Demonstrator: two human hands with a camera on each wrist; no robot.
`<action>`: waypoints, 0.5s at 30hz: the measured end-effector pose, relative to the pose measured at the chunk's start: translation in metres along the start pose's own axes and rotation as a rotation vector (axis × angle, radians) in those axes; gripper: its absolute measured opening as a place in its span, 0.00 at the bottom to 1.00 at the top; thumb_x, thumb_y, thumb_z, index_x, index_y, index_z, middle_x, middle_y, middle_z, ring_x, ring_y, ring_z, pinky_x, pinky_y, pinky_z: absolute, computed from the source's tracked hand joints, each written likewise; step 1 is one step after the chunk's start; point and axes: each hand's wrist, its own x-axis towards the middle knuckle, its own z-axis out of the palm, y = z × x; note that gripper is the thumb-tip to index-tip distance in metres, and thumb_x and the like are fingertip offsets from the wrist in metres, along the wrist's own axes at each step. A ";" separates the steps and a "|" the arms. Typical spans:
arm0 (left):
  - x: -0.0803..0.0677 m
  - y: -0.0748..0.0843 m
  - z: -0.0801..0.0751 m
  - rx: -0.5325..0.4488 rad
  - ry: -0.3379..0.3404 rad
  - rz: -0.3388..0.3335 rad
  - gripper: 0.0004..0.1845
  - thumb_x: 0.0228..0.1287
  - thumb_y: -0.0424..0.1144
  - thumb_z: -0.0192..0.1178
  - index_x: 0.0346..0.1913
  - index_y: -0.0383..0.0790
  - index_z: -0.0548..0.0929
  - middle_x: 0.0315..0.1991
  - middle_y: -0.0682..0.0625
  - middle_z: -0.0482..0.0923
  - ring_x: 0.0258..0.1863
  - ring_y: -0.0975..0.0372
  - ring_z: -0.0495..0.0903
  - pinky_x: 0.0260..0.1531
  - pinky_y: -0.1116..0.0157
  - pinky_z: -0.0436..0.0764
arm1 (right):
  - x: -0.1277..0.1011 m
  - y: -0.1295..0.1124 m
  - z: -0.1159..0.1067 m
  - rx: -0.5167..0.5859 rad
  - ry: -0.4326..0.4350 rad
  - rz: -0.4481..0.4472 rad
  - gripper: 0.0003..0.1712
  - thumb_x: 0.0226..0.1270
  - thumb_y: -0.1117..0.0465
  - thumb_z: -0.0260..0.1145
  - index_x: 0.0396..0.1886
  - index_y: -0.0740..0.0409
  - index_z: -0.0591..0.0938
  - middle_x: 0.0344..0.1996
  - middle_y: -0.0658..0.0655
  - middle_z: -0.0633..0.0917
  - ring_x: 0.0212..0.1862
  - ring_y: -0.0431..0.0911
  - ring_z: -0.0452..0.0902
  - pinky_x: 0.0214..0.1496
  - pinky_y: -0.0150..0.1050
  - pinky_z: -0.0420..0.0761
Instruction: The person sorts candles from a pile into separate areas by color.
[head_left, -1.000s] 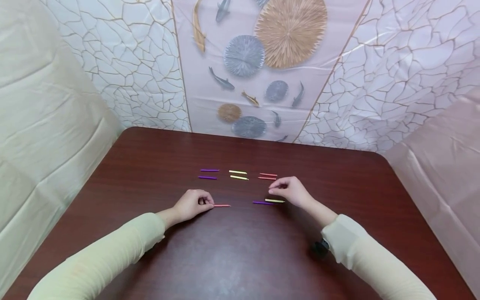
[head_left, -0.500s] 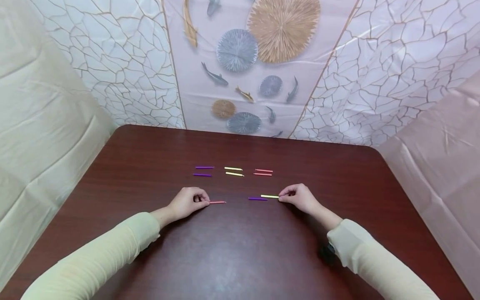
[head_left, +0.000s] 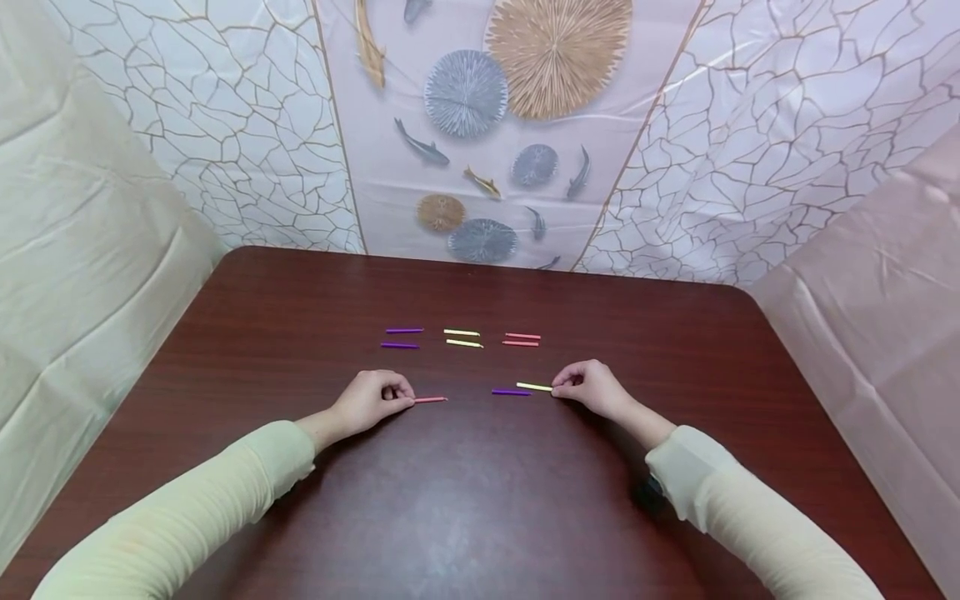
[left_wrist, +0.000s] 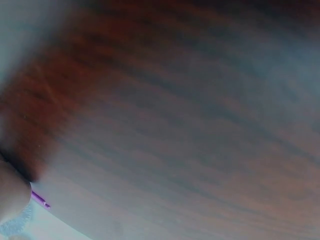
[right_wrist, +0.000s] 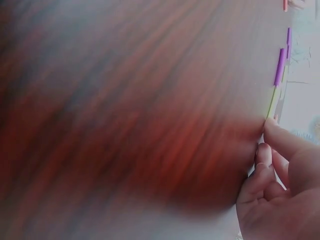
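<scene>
In the head view, the thumb and fingertips of my left hand (head_left: 372,400) pinch the left end of a pinkish-red candle (head_left: 431,399), a thin stick with a small wick at its right tip. Across from it, my right hand (head_left: 592,388) pinches the right end of a thin yellow candle (head_left: 532,387). A purple candle (head_left: 511,392) lies just in front of the yellow one, overlapping it lengthwise. The right wrist view shows the right thumb and fingers (right_wrist: 282,140) at the end of the yellow candle (right_wrist: 272,102). Only a bit of the left hand (left_wrist: 12,192) enters the left wrist view.
Farther back on the dark wooden table (head_left: 450,483) lie three pairs of candles: purple (head_left: 402,331) at left, yellow (head_left: 462,332) in the middle, red (head_left: 522,336) at right. A patterned cloth (head_left: 480,200) hangs behind the table's far edge.
My right hand has come down from above the yellow candle and now pinches its right end. The left hand keeps its pinch on the red candle. The head view has shifted slightly.
</scene>
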 end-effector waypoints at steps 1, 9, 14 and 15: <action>0.000 0.000 0.000 -0.001 0.000 -0.002 0.02 0.54 0.35 0.66 0.27 0.43 0.83 0.22 0.56 0.78 0.22 0.73 0.68 0.26 0.74 0.70 | 0.000 -0.001 0.000 -0.001 -0.002 -0.003 0.04 0.51 0.64 0.71 0.25 0.62 0.85 0.18 0.51 0.81 0.23 0.37 0.68 0.28 0.29 0.68; 0.001 0.000 -0.001 -0.002 -0.012 -0.008 0.02 0.54 0.34 0.66 0.27 0.43 0.83 0.22 0.56 0.78 0.22 0.72 0.68 0.26 0.74 0.70 | 0.002 -0.001 0.000 -0.018 -0.020 -0.008 0.03 0.52 0.64 0.70 0.24 0.60 0.85 0.20 0.53 0.84 0.25 0.38 0.69 0.30 0.30 0.69; 0.001 -0.001 0.000 -0.001 -0.011 -0.007 0.02 0.54 0.35 0.66 0.27 0.43 0.83 0.23 0.56 0.78 0.22 0.73 0.68 0.26 0.74 0.70 | 0.001 -0.001 0.000 -0.018 -0.018 -0.009 0.03 0.52 0.64 0.70 0.24 0.61 0.85 0.20 0.53 0.84 0.25 0.38 0.70 0.30 0.29 0.69; 0.001 -0.001 0.000 -0.002 -0.011 -0.006 0.02 0.54 0.35 0.66 0.27 0.43 0.83 0.23 0.56 0.78 0.22 0.73 0.68 0.26 0.74 0.70 | 0.001 -0.001 0.000 -0.019 -0.018 -0.009 0.03 0.52 0.65 0.70 0.24 0.61 0.85 0.20 0.53 0.84 0.25 0.38 0.70 0.30 0.29 0.69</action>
